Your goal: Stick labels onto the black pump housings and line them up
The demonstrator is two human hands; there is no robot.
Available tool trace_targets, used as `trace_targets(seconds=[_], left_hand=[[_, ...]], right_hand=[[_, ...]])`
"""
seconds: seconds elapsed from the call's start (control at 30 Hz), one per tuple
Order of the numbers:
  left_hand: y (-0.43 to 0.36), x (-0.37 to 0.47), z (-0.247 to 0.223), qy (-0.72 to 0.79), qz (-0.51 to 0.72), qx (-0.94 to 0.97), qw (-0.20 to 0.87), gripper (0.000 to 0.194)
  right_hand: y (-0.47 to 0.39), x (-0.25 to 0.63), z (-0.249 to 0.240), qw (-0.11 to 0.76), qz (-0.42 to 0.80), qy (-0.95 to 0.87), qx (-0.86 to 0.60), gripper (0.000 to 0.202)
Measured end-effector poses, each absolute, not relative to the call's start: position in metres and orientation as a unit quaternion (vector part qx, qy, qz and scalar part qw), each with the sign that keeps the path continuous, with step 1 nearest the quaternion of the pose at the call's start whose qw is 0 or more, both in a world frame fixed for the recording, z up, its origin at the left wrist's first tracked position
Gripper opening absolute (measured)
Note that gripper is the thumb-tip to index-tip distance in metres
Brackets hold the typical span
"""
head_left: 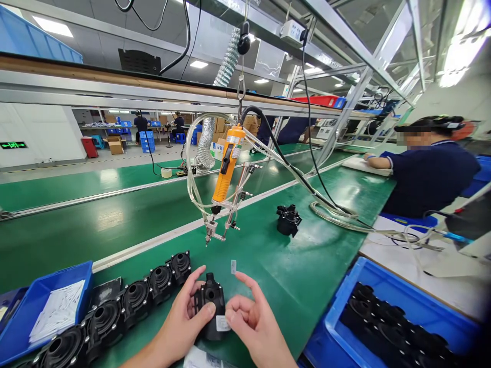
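Observation:
My left hand (186,319) is wrapped round a black pump (210,296), its thumb lying across the front of the body. A white label (222,323) sits low on the pump. At that label's right edge are the thumb and bent fingers of my right hand (249,317). The right index finger points up, with a small pale sticker (233,267) at its tip. To the left, several more black pumps (135,296) stand in a diagonal row. Below the held pump lies a partly hidden pale sheet (205,359).
An orange electric screwdriver (228,163) hangs above the green bench. One black pump (288,221) stands farther right. A blue tray (82,301) with white strips is at left; a blue crate (330,317) of black parts is at right. A co-worker (425,168) sits beyond it.

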State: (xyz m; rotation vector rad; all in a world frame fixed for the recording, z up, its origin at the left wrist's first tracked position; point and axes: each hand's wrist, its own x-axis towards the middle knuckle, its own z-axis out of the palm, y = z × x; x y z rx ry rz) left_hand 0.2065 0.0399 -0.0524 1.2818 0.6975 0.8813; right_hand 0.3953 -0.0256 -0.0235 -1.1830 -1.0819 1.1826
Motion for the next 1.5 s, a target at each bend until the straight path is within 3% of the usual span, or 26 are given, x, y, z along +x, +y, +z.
trace_targets(seconds=[0.13,0.67,0.83,1.03,1.17,1.3,1.37,1.5], left_hand=[[0.041,0.206,-0.054,0.317,0.384,0.566,0.657,0.096],[0.043,0.207,-0.057,0.323,0.381,0.568,0.654,0.091],[0.042,0.208,-0.056,0.331,0.378,0.568,0.652,0.095],[0.041,0.207,-0.055,0.327,0.377,0.568,0.654,0.093],[0.038,0.209,-0.056,0.327,0.386,0.563,0.653,0.089],[0.035,0.217,-0.061,0.343,0.408,0.592,0.604,0.082],[0.037,0.221,-0.067,0.333,0.423,0.637,0.551,0.087],[0.049,0.222,-0.087,0.309,0.415,0.726,0.452,0.107]], right_hand=[[-0.026,0.395,-0.02,0.521,0.497,-0.468,-0.513,0.091],[-0.027,0.398,-0.041,0.489,0.401,-0.56,-0.535,0.079],[-0.031,0.397,-0.049,0.485,0.31,-0.625,-0.527,0.071],[-0.032,0.408,-0.054,0.44,0.18,-0.697,-0.537,0.079],[-0.026,0.418,-0.047,0.398,0.216,-0.662,-0.597,0.092],[-0.015,0.414,-0.049,0.337,0.235,-0.681,-0.606,0.117],[-0.008,0.414,-0.058,0.31,0.234,-0.683,-0.619,0.126],[0.027,0.431,-0.075,0.318,0.247,-0.662,-0.632,0.112]])
